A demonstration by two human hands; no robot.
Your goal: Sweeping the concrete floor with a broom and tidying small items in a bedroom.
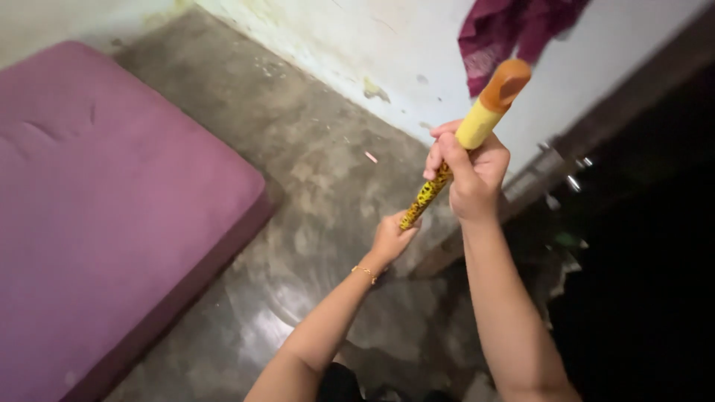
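My right hand (471,173) grips a long stick handle (482,119) near its top; the handle has a yellow grip, an orange-brown end cap and a yellow-and-black patterned shaft. Lower down, my left hand (391,237) closes around the same shaft, with a thin gold bracelet on that wrist. The handle slants from upper right down to the lower left. Its lower end is hidden behind my left hand.
A purple mattress (112,208) lies on the grey concrete floor (320,149) at the left. A stained white wall (387,52) runs along the back, with a maroon cloth (506,30) hanging on it. A dark doorway (648,260) opens at the right.
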